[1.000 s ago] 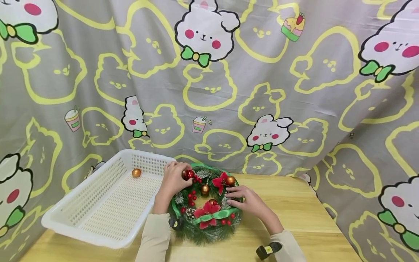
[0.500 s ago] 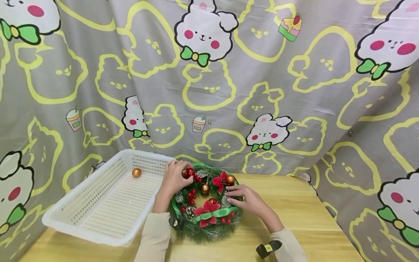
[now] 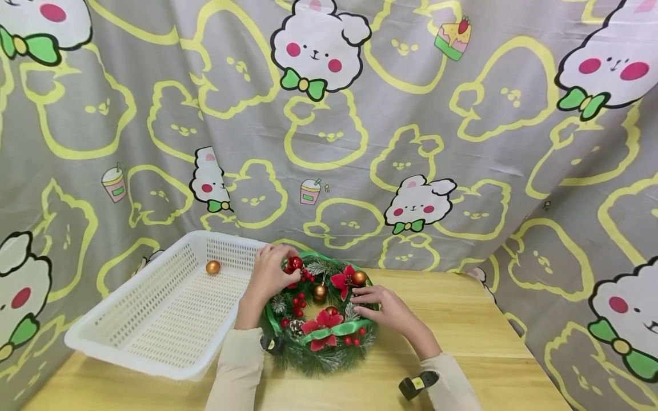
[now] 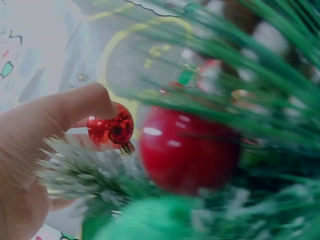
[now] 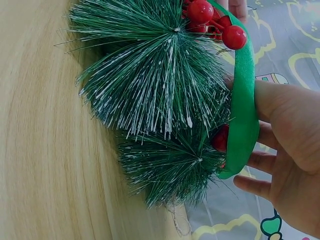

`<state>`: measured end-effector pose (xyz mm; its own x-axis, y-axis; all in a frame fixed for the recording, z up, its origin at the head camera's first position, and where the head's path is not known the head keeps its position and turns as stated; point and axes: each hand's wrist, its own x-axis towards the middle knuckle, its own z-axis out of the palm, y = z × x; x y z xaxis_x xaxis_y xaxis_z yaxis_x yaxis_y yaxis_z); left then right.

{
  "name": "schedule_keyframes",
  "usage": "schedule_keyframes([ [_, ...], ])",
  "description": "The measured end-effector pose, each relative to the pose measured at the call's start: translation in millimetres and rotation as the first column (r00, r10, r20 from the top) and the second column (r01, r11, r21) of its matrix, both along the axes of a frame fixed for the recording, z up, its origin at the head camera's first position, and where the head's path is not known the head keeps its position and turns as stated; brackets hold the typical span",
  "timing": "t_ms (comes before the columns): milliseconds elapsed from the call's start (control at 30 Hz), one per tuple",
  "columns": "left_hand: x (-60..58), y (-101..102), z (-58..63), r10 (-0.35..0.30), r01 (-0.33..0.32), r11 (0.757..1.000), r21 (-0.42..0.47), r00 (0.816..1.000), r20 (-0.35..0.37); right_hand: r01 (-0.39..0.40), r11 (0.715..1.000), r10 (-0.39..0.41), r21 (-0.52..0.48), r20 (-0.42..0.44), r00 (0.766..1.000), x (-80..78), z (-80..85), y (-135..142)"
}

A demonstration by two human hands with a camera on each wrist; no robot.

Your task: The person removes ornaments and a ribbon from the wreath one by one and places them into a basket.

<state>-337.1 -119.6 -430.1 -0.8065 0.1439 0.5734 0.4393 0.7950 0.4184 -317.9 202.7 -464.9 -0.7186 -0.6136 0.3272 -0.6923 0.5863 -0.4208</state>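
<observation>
A green Christmas wreath (image 3: 324, 362) with red poinsettias, berries, a pine cone and green ribbon lies on the table. At its far left edge my left hand (image 3: 269, 277) pinches a shiny red bauble (image 4: 112, 127) between thumb and fingers; the bauble's gold cap shows in the left wrist view. My right hand (image 3: 388, 311) rests at the wreath's right side with fingers extended, and in the right wrist view those fingers are partly behind the green ribbon (image 5: 244, 100). Gold baubles (image 3: 320, 292) sit on the wreath's inner side and at its upper right.
Left of the wreath stands a white perforated plastic basket (image 3: 136, 362), with one gold bauble (image 3: 213, 267) in its far end. A grey curtain (image 3: 329, 188) printed with cartoon rabbits hangs behind the wooden table (image 3: 457, 342).
The head view has shifted slightly. My left hand stays at the wreath's far left with the red bauble, and my right hand keeps its place on the right side.
</observation>
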Motion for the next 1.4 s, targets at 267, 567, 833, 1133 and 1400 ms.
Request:
schedule_keyframes([
  [267,12.9,-0.3,21.1,-0.001,0.001,1.0,-0.013,1.0,0.015,-0.003,1.0,0.003,0.001,0.005,1.0,0.5,3.5,-2.2],
  [567,36.5,2.7,48.9,-0.013,0.013,0.999,-0.033,1.0,0.004,-0.002,1.0,0.002,-0.001,-0.003,1.0,0.9,1.7,-2.9],
  [833,55.9,3.9,80.1,-0.063,0.059,0.996,-0.064,0.996,-0.069,0.002,1.0,-0.002,-0.002,-0.006,1.0,1.1,1.4,-2.6],
  [1133,65.3,-10.4,163.7,-0.097,0.089,0.993,-0.082,0.99,-0.105,0.003,1.0,-0.003,-0.003,-0.005,1.0,-0.5,0.6,-1.1],
  [1400,42.8,-41.4,180.2,-0.078,0.068,0.987,-0.143,0.995,-0.068,0.012,1.0,-0.012,-0.007,0.014,1.0,-0.5,1.2,-4.0],
])
